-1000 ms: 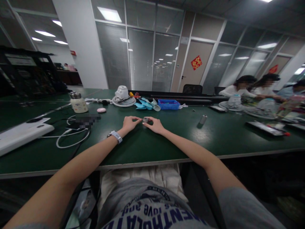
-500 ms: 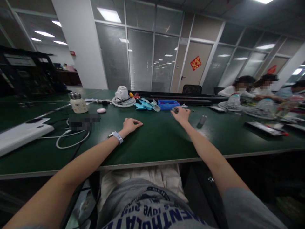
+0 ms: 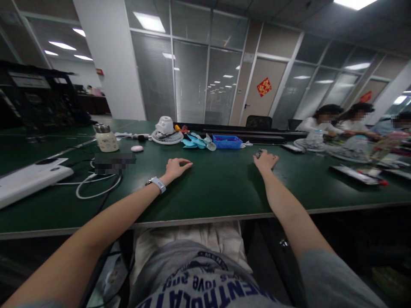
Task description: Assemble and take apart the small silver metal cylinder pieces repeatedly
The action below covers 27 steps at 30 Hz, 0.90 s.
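Observation:
My left hand (image 3: 176, 166) rests palm down on the green table (image 3: 212, 188), fingers loosely laid out and holding nothing; a watch (image 3: 156, 183) is on its wrist. My right hand (image 3: 266, 161) is stretched out to the right on the table top. At its fingertips shows a small dark metal part (image 3: 258, 153), pinched between thumb and finger. The hand covers the spot where a small silver cylinder stood; that cylinder is hidden now.
At the back of the table lie a white fan grille with motor (image 3: 166, 131), pale blue fan blades (image 3: 197, 141), a blue tray (image 3: 227, 141), a cream cup (image 3: 105, 139) and a pink disc (image 3: 137, 148). A white cable (image 3: 96, 186) and white device (image 3: 28, 179) sit left. Other people (image 3: 324, 124) work at far right.
My right hand left the middle, where both hands held the small part, and carried it first to the blue tray, then right to the silver cylinder. My left hand stayed put.

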Each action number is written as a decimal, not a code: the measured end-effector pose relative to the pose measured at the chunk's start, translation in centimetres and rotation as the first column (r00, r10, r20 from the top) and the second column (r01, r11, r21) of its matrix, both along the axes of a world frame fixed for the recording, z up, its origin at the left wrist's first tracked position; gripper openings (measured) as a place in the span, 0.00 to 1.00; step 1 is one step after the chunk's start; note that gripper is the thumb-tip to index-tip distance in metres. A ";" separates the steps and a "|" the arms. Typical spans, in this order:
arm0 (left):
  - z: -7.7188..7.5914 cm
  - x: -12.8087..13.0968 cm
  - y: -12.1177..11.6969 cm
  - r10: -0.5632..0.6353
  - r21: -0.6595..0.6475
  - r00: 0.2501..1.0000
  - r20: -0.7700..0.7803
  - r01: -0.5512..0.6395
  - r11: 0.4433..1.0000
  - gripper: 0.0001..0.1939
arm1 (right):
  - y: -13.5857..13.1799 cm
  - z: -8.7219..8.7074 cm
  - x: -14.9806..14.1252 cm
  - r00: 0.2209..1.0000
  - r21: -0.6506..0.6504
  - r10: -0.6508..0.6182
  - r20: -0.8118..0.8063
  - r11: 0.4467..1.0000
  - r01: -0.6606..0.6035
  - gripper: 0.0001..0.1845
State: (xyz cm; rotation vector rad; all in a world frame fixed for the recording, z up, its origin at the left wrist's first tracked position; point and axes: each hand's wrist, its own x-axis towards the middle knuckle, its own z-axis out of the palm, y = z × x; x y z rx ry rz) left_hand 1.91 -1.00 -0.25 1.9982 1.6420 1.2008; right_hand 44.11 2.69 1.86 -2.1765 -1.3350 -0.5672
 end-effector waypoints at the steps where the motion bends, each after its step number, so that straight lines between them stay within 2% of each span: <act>1: 0.0 0.0 0.1 0.026 0.001 1.000 0.001 -0.026 1.000 0.19 | -0.3 0.4 -0.9 0.999 0.052 0.029 0.025 0.998 -0.030 0.28; 3: 0.1 0.0 0.2 0.091 -0.011 0.996 -0.006 -0.091 0.996 0.22 | -1.1 1.3 -3.9 0.984 0.135 0.159 0.084 0.976 -0.170 0.27; 5: 0.2 0.0 0.3 0.159 -0.026 0.987 0.012 -0.158 0.987 0.23 | -2.1 1.8 -8.3 0.909 0.140 0.395 0.136 0.900 -0.412 0.25; 6: 0.3 0.0 0.3 0.183 -0.033 0.983 0.022 -0.182 0.983 0.23 | -2.7 1.7 -10.9 0.836 0.109 0.530 0.144 0.831 -0.546 0.25; 7: 0.3 0.0 0.3 0.199 -0.038 0.980 0.031 -0.197 0.980 0.22 | -3.3 1.5 -13.6 0.736 0.063 0.660 0.149 0.737 -0.673 0.26; 8: 0.4 0.1 0.2 0.206 -0.040 0.978 0.037 -0.204 0.978 0.22 | -3.8 1.2 -16.2 0.612 -0.006 0.776 0.151 0.620 -0.784 0.26; 10: 0.5 0.1 0.1 0.201 -0.035 0.979 0.043 -0.200 0.979 0.19 | -4.7 0.2 -20.6 0.386 -0.129 0.913 0.133 0.402 -0.906 0.26; 11: 0.5 0.1 0.1 0.195 -0.029 0.980 0.045 -0.193 0.981 0.18 | -5.0 -0.3 -22.2 0.305 -0.177 0.947 0.104 0.319 -0.931 0.25; 13: 0.4 0.1 0.1 0.186 -0.017 0.981 0.053 -0.186 0.982 0.17 | -5.2 -1.2 -24.3 0.220 -0.233 0.975 0.025 0.220 -0.947 0.21; 15: 0.3 0.1 0.2 0.189 -0.012 0.980 0.060 -0.189 0.982 0.17 | -5.1 -1.6 -24.9 0.188 -0.238 0.981 -0.054 0.170 -0.956 0.18; 18: 0.1 0.0 0.4 0.188 -0.019 0.981 0.053 -0.188 0.982 0.18 | -4.8 -1.7 -24.5 0.197 -0.190 0.974 -0.114 0.173 -0.966 0.19; 22: 0.0 -0.2 0.5 0.175 -0.015 0.983 0.049 -0.175 0.985 0.19 | -4.1 -0.7 -22.7 0.269 -0.176 0.961 -0.069 0.254 -0.951 0.23; 24: 0.0 -0.2 0.4 0.174 -0.017 0.983 0.051 -0.173 0.985 0.19 | -3.3 0.4 -20.3 0.357 -0.157 0.934 -0.003 0.352 -0.923 0.24; 27: 0.1 -0.1 0.3 0.166 -0.024 0.985 0.052 -0.165 0.986 0.19 | -1.8 2.1 -14.1 0.606 -0.019 0.790 0.089 0.610 -0.792 0.25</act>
